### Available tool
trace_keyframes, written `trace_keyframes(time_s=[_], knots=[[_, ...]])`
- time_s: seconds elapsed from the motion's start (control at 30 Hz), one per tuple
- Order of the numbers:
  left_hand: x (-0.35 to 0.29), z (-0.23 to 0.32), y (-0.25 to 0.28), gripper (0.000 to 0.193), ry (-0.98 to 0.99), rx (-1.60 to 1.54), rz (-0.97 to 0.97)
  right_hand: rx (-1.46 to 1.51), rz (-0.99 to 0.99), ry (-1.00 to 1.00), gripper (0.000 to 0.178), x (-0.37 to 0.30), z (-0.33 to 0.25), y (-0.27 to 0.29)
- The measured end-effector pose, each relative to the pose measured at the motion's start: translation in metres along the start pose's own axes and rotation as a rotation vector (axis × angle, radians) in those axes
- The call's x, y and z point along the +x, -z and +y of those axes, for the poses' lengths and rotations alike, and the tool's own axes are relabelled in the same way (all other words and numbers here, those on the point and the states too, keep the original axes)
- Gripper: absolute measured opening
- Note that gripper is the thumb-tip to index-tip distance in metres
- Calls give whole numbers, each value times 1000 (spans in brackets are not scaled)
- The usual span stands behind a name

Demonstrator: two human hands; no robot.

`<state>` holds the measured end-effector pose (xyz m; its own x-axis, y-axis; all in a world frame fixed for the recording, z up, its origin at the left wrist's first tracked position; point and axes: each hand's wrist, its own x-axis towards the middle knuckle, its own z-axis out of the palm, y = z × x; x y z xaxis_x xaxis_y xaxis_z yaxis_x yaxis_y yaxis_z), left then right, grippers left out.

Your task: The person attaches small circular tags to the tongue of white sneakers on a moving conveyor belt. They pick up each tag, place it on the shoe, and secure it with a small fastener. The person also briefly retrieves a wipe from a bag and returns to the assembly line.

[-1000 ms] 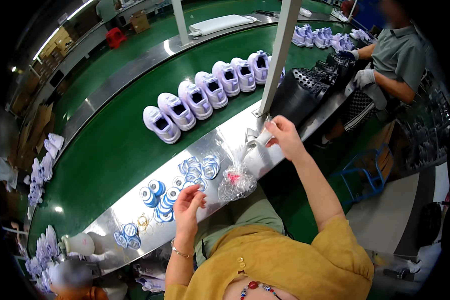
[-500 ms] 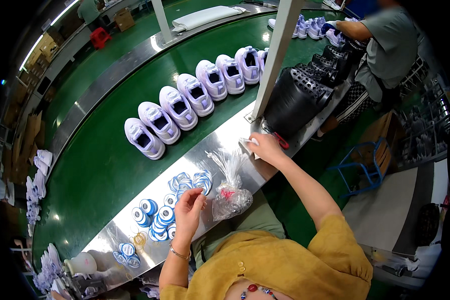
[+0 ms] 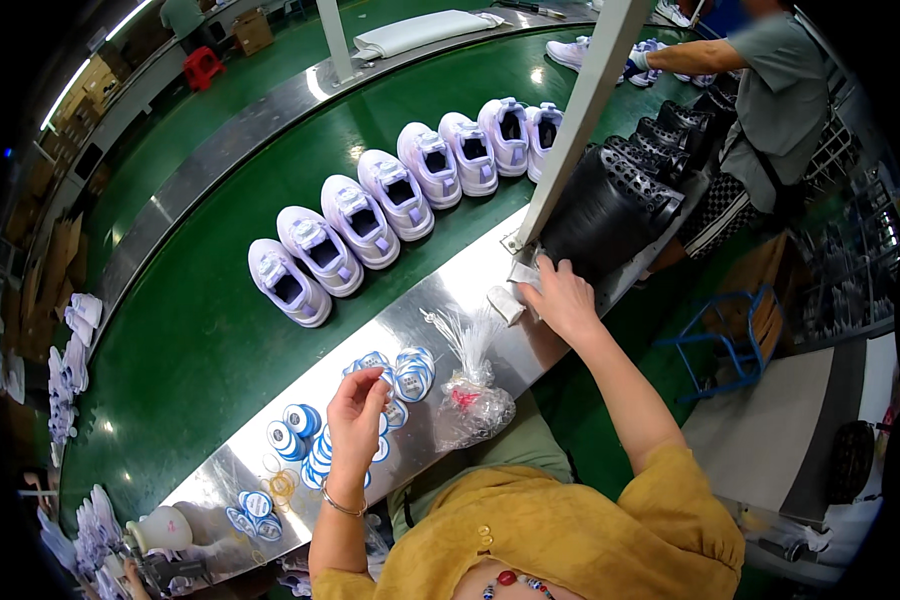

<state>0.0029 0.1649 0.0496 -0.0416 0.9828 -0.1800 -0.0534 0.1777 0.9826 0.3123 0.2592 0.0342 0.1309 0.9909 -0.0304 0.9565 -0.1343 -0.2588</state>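
My left hand (image 3: 358,408) hovers over a pile of round blue-and-white tags (image 3: 320,455), thumb and fingertips pinched together. Whatever lies between those fingertips is too small to make out. To the right, my right hand (image 3: 565,300) has its thumb and forefinger around a white piece of cloth or paper (image 3: 523,273) by the post's foot. A second white wad (image 3: 506,306) lies beside it on the metal ledge. Between my hands sits a clear plastic bag (image 3: 473,412) with thin white strings (image 3: 467,340) fanning out of its top.
Pale lilac sneakers (image 3: 375,220) stand in a row on the green conveyor (image 3: 190,330). A white post (image 3: 575,130) rises from the ledge beside black shoe-like forms (image 3: 610,215). Yellowish rings (image 3: 282,487) lie at left. A co-worker (image 3: 785,110) handles shoes far right.
My right hand has shifted slightly right, and the white wad now lies uncovered beside it. The red handle formerly seen there is hidden. My left hand moved slightly left; the co-worker's arm reached farther out.
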Motion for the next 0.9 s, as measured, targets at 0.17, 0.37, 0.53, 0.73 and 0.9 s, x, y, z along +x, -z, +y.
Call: trace_keyframes(time_s=[0.17,0.37,0.53,0.73,0.9], knots=[[3,9,15,18,-6,76,49,-13,98,394,22,-26,-27,-7],[42,19,66,26,-226,431,155,-137,130,341,14,-9,-2,-20],[88,45,118,61,-89,677,317,-154,226,431,13,1,-32,-5],[156,24,147,100,298,419,226,-32,372,721,28,55,-131,-6],[189,12,149,64,307,304,130,-19,365,772,42,91,-190,-23]])
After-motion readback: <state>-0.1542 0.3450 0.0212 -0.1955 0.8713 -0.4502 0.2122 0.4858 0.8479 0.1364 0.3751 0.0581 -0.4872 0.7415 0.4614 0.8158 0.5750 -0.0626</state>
